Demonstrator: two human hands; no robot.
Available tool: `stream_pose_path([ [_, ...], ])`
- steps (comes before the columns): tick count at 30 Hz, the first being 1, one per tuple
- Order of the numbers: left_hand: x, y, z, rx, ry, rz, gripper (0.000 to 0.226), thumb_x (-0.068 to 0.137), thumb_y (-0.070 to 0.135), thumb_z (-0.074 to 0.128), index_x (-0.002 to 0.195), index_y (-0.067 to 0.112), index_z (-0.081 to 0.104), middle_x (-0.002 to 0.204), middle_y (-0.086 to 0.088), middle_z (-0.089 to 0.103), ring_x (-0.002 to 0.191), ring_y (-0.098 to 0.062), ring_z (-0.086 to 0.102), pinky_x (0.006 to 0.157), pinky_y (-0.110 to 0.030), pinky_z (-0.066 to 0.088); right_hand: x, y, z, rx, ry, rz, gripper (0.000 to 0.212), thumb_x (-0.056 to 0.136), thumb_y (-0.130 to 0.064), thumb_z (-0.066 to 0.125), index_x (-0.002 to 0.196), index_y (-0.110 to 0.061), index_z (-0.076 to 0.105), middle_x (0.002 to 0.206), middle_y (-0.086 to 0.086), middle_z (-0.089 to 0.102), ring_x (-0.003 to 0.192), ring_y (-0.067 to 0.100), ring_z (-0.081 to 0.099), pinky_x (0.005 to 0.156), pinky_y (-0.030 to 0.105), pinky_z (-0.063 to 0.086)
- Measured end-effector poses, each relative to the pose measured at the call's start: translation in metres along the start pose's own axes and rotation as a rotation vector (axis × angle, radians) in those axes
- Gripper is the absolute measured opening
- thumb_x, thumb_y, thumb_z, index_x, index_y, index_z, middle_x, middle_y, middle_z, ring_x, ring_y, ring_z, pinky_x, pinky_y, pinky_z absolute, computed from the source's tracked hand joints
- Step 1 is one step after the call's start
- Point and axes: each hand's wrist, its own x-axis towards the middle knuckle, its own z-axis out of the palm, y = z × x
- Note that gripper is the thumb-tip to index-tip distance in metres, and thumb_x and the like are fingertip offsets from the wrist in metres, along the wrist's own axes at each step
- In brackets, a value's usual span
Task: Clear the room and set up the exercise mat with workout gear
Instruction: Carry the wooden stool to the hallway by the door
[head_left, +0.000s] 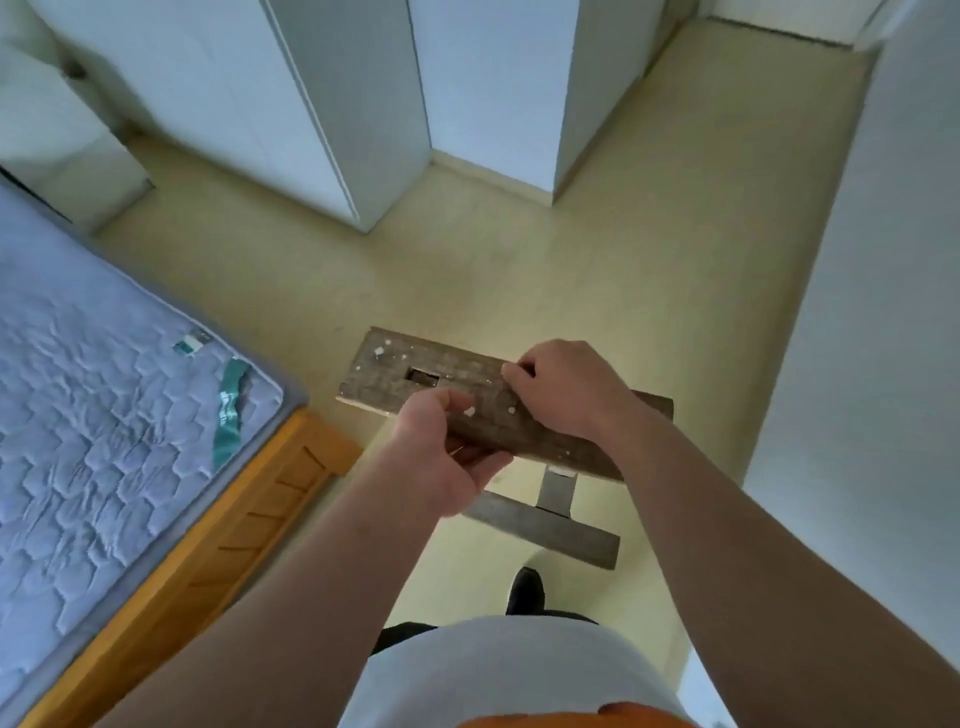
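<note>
A worn wooden stool (395, 374) with paint specks and a rectangular slot in its top is held up above the floor in front of me. My left hand (441, 457) grips the near edge of its seat from below. My right hand (566, 389) clasps the top of the seat from the far side. A lower crossbar (550, 530) and one leg of the stool show beneath the seat. No exercise mat or workout gear is in view.
A bed with a quilted mattress (104, 415) and an orange wooden frame (249, 525) fills the left. White wardrobes (322, 104) stand ahead, a white wall (857, 364) on the right. A pale yellow floor (597, 260) runs forward into a corridor.
</note>
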Motion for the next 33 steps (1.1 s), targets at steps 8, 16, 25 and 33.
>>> stream_pose_path([
  [8, 0.020, 0.043, 0.152, 0.229, -0.175, 0.027, 0.007, 0.087, 0.008, 0.058, 0.092, 0.003, 0.057, 0.093, -0.018, 0.067, 0.088, -0.036, 0.071, 0.058, -0.042, 0.064, 0.050, 0.097, -0.096, 0.050, 0.187, 0.206, 0.045, 0.101, -0.046, 0.044, 0.080, -0.016, 0.070, 0.071, 0.001, 0.066, 0.067, 0.016, 0.063, 0.067, 0.034, 0.053],
  [16, 0.068, 0.109, 0.300, 0.394, -0.256, 0.022, 0.020, 0.086, 0.006, 0.062, 0.105, -0.001, 0.060, 0.098, -0.021, 0.071, 0.090, -0.038, 0.073, 0.063, -0.044, 0.065, 0.149, 0.177, -0.173, 0.050, 0.288, 0.374, 0.046, 0.101, -0.050, 0.042, 0.082, -0.019, 0.070, 0.073, -0.002, 0.066, 0.068, 0.014, 0.063, 0.071, 0.033, 0.055],
  [25, 0.116, 0.190, 0.469, 0.551, -0.355, 0.039, 0.014, 0.085, 0.003, 0.059, 0.099, 0.002, 0.061, 0.088, -0.016, 0.069, 0.079, -0.031, 0.071, 0.057, -0.040, 0.063, 0.244, 0.254, -0.272, 0.105, 0.373, 0.519, 0.043, 0.104, -0.049, 0.041, 0.099, -0.020, 0.073, 0.082, -0.004, 0.067, 0.074, 0.008, 0.062, 0.080, 0.028, 0.055],
  [33, 0.162, 0.207, 0.642, 0.591, -0.448, 0.130, 0.035, 0.084, 0.004, 0.060, 0.118, -0.004, 0.068, 0.089, -0.016, 0.073, 0.075, -0.029, 0.073, 0.061, -0.033, 0.060, 0.316, 0.381, -0.365, 0.220, 0.464, 0.561, 0.042, 0.104, -0.048, 0.045, 0.108, -0.018, 0.073, 0.089, -0.004, 0.069, 0.076, 0.005, 0.060, 0.067, 0.019, 0.041],
])
